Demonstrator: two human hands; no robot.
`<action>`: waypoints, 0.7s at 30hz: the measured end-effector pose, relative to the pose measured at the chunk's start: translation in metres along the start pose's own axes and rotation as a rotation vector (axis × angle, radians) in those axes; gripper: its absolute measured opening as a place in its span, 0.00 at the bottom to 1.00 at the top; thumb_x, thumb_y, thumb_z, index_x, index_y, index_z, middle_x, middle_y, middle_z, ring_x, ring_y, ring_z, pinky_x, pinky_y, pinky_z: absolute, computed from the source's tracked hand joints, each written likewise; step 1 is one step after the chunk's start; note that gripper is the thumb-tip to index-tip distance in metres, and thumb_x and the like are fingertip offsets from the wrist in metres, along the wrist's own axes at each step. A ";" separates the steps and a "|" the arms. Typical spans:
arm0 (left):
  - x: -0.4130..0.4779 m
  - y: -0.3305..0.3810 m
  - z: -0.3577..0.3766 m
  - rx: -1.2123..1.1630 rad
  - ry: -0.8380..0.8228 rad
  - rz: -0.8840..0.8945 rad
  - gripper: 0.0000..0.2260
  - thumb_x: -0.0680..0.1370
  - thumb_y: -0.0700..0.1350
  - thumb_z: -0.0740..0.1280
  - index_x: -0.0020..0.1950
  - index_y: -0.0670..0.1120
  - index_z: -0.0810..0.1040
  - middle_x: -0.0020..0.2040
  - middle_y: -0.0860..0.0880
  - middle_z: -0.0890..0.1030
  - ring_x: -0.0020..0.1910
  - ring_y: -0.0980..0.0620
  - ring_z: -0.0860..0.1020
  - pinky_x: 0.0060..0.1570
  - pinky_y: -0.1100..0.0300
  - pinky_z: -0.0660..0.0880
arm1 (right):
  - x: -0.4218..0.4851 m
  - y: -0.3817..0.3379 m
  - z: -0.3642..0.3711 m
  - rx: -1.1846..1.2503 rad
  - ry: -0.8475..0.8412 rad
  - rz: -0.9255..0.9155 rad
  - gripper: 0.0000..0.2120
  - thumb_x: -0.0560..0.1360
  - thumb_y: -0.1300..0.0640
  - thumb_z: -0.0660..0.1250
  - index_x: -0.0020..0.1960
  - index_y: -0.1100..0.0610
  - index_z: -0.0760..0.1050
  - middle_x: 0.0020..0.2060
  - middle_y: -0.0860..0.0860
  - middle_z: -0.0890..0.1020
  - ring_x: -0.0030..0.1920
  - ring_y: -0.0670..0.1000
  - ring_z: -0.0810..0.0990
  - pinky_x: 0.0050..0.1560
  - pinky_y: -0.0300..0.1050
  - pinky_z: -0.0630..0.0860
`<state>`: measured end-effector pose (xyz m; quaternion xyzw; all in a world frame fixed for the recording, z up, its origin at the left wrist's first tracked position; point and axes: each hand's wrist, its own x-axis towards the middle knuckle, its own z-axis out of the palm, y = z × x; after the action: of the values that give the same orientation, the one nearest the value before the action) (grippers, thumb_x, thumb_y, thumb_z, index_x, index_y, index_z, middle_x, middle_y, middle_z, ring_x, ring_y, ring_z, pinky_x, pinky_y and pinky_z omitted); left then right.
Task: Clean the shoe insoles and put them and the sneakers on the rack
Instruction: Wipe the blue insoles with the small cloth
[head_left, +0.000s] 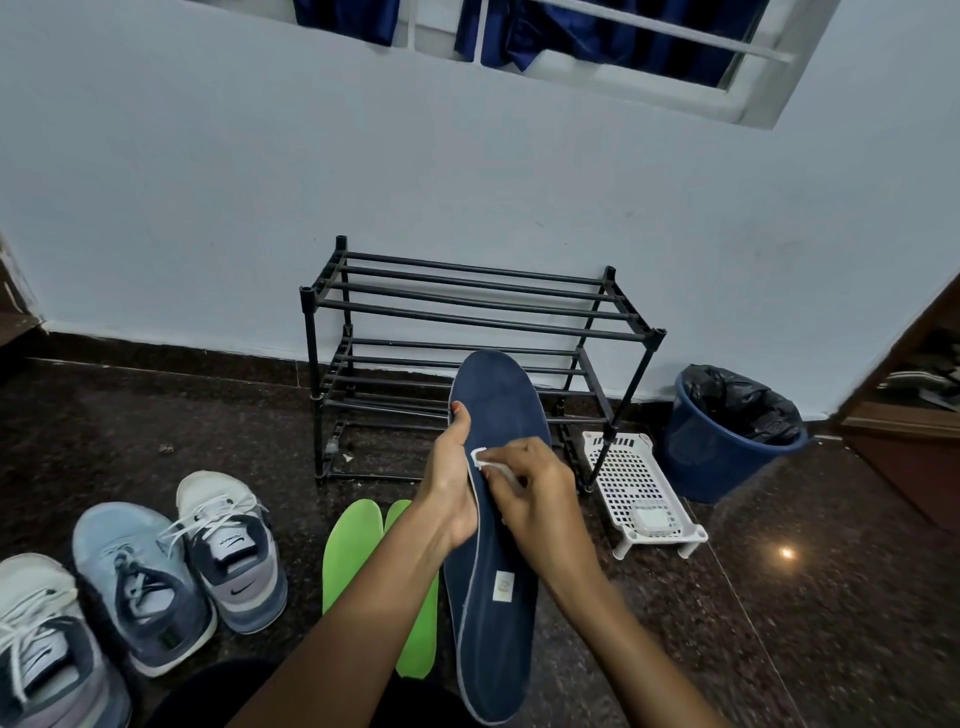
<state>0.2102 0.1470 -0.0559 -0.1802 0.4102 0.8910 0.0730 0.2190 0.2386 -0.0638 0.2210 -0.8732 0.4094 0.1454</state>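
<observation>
The left hand (451, 483) is gripping the navy insole (496, 525) upright before the rack (467, 312), steadying it while the right hand (535, 493) is pinching a white wipe (483, 460) against it.

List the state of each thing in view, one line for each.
Navy blue foam insole: held up by the left hand.
White wipe: pinched by the right hand, against the insole.
Two green foam insoles: flat on the floor.
Black metal shoe rack: upright by the wall.
Three laced sneakers: on the floor.
Blue plastic bin: lidless, bag-lined.
</observation>
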 end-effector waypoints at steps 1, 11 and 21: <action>-0.001 0.000 0.001 -0.019 -0.014 -0.009 0.27 0.80 0.60 0.53 0.48 0.40 0.80 0.40 0.43 0.84 0.40 0.47 0.82 0.39 0.57 0.76 | 0.001 0.001 -0.001 -0.011 0.007 -0.001 0.08 0.73 0.66 0.66 0.49 0.58 0.81 0.41 0.53 0.76 0.44 0.50 0.76 0.45 0.28 0.68; 0.000 -0.001 0.001 -0.098 -0.064 -0.012 0.27 0.81 0.60 0.50 0.47 0.40 0.79 0.38 0.43 0.84 0.35 0.48 0.83 0.41 0.55 0.76 | 0.012 0.012 -0.001 -0.094 0.161 0.039 0.09 0.73 0.68 0.64 0.51 0.60 0.80 0.41 0.50 0.73 0.46 0.51 0.74 0.46 0.22 0.63; 0.001 -0.003 0.003 -0.084 -0.040 -0.028 0.26 0.81 0.59 0.52 0.48 0.41 0.80 0.38 0.44 0.84 0.35 0.49 0.83 0.36 0.57 0.78 | 0.020 0.016 -0.008 -0.001 0.295 0.091 0.09 0.75 0.67 0.63 0.52 0.62 0.78 0.43 0.53 0.74 0.42 0.41 0.72 0.43 0.22 0.65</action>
<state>0.2090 0.1516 -0.0566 -0.1711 0.3683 0.9098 0.0858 0.1946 0.2488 -0.0608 0.1185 -0.8517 0.4432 0.2533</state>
